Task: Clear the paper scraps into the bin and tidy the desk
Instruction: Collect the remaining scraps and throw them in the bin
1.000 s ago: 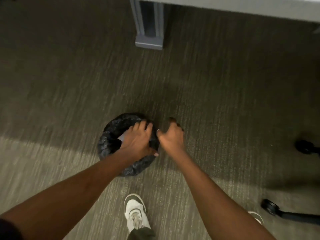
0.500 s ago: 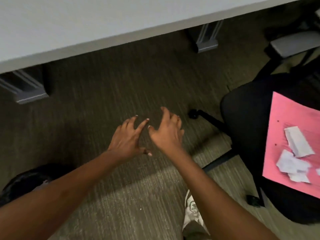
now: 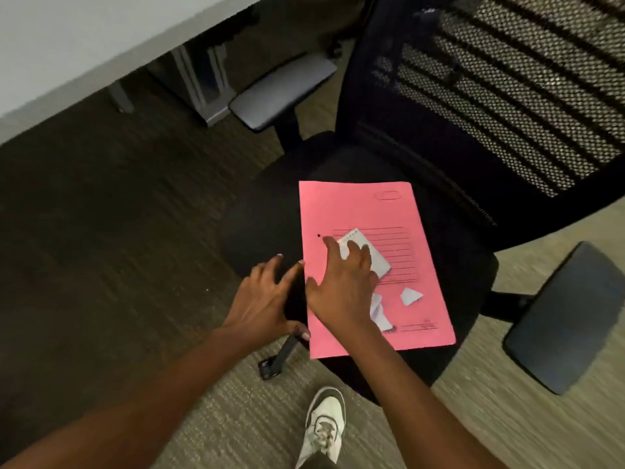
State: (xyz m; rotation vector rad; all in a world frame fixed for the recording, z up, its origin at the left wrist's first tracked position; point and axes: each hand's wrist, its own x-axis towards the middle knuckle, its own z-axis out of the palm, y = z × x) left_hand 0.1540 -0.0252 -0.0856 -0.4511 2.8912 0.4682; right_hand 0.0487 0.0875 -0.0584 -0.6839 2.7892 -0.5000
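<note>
Pink folder (image 3: 365, 211) lies flat on the black chair seat (image 3: 270, 211), carrying white paper scraps (image 3: 411, 295). Left hand (image 3: 267, 299) hovers spread and empty at the folder's left edge; right hand (image 3: 345, 282) spread over the largest scrap (image 3: 378, 262) (fingers on it, not closed). Table (image 3: 84, 45) beyond.
</note>
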